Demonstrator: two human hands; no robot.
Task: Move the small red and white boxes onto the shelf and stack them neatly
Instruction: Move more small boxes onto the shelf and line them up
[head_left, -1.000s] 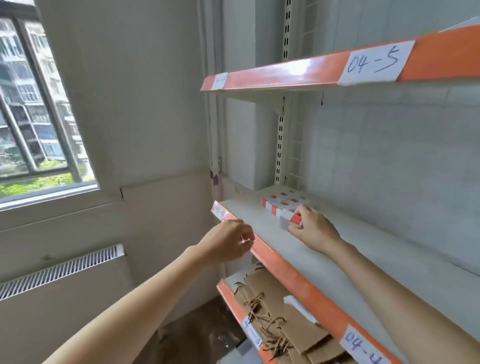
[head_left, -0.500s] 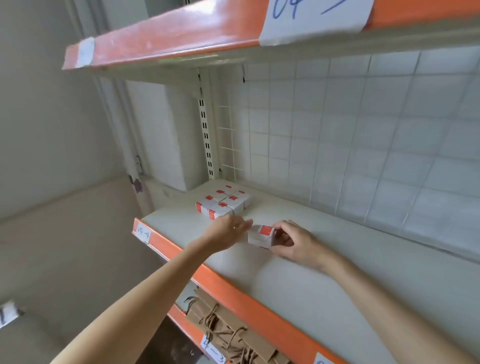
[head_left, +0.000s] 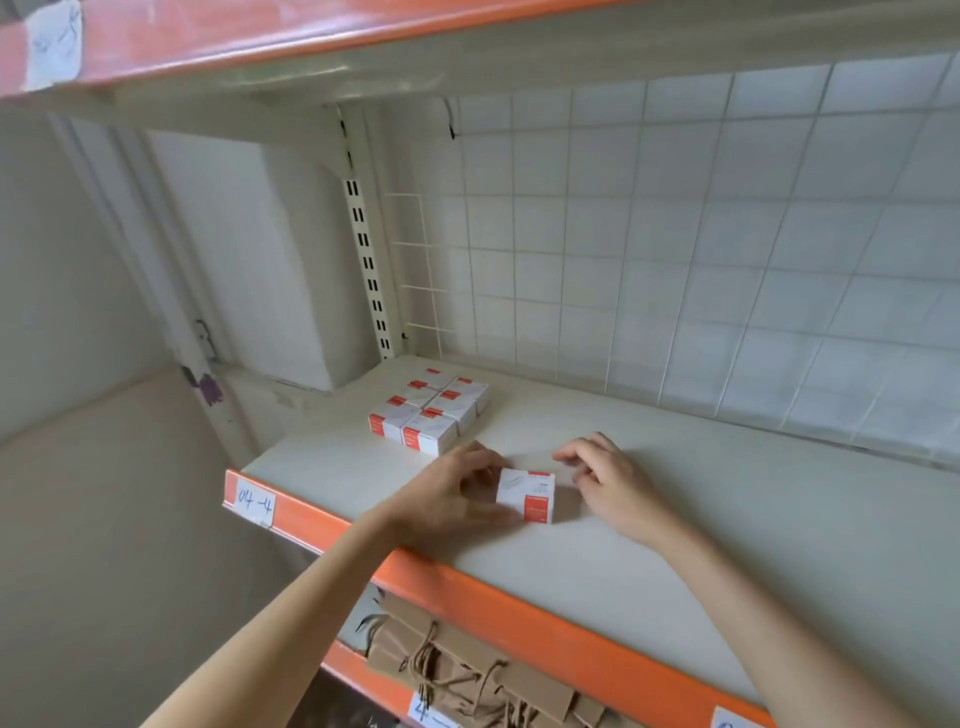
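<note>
While half a second ago the right hand (head_left: 610, 483) was pinching the single box (head_left: 525, 495), it is now hovering just beside it with fingers loosely spread, and the left hand (head_left: 451, 496) is gripping the box's left side instead. White with red bands, the box is sitting on the shelf (head_left: 675, 525) near the orange front edge, apart from the stacked boxes (head_left: 428, 413) farther back.

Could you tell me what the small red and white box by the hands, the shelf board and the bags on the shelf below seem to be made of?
Small box: likely thin printed card, matte, with crisp folded edges. Shelf board: smooth off-white surface, possibly painted metal or laminate; its orange front edge looks glossy. Bags: brown kraft paper with twisted cord handles.
</note>
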